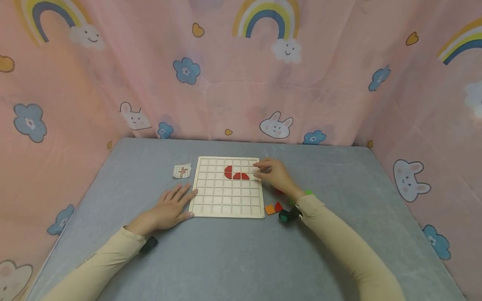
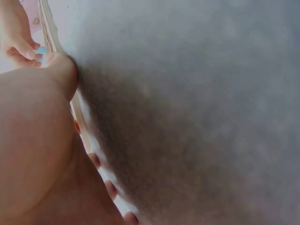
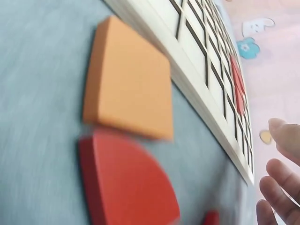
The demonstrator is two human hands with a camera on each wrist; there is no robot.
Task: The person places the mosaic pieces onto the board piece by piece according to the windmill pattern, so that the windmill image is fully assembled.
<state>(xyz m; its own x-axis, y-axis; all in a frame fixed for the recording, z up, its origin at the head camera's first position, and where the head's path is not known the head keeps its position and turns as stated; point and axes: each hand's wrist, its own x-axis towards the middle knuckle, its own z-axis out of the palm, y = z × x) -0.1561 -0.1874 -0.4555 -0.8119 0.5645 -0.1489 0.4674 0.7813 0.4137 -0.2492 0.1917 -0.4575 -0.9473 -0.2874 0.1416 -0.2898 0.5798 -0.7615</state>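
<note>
A pale square board (image 1: 226,209) with a grid of cells lies on the table. Several red quarter-circle pieces (image 1: 228,170) sit in its upper middle cells. At the board's left edge, my left hand (image 1: 171,211) lies with fingers spread, its thumb and a fingertip touching the rim. My right hand (image 1: 276,173) hovers over the upper right edge, thumb and fingers apart. Nothing shows between those fingers (image 3: 279,176) in the right wrist view. Below that hand, an orange square piece (image 3: 131,84) and a red quarter-circle piece (image 3: 131,183) lie beside the board.
Left of the board is a small paper card (image 1: 182,170) printed with a grid and a reddish figure. Green pieces (image 1: 308,192) lie partly hidden under the right wrist, near another red piece (image 1: 278,191). A pink patterned curtain (image 1: 226,96) hangs behind the grey table (image 1: 226,259).
</note>
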